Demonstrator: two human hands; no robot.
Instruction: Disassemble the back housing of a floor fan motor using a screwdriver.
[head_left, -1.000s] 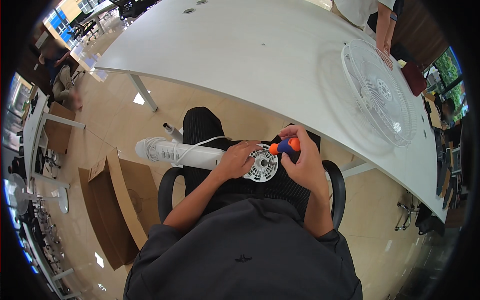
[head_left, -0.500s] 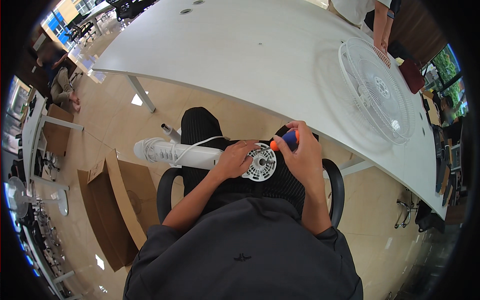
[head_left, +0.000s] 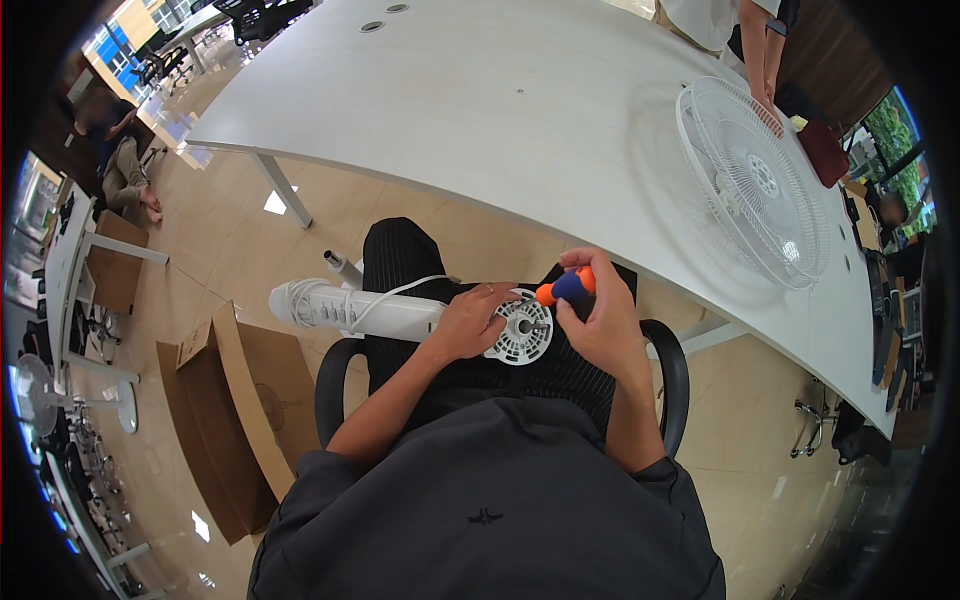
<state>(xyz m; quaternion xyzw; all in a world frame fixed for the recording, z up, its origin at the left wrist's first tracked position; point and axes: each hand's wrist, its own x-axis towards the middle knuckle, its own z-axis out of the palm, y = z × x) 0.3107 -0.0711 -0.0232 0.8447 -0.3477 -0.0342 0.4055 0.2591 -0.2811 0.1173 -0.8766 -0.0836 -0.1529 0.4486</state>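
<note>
Across my lap lies a white fan body [head_left: 385,314] with a row of buttons on its neck and a cord wound around it. At its right end the round, slotted motor housing [head_left: 537,343] faces up, a metal shaft at its centre. My left hand [head_left: 468,322] is closed on the housing's left side, fingertips at its upper rim. In the fingers of my right hand [head_left: 606,318] is a screwdriver [head_left: 571,289] with a blue and orange handle. Its shank slants down left to the housing's upper edge; the tip is hidden near my left fingers.
Ahead stands a white table [head_left: 450,110], with a fan grille [head_left: 750,185] on its right part. Another person's hands [head_left: 768,110] are by the grille. An open cardboard box [head_left: 240,410] sits on the floor at left. Chair armrests [head_left: 668,370] flank me.
My right hand has shifted its grip around the screwdriver handle, opening the thumb and fingers so more of the handle shows. My left hand and the fan body stay nearly in place.
</note>
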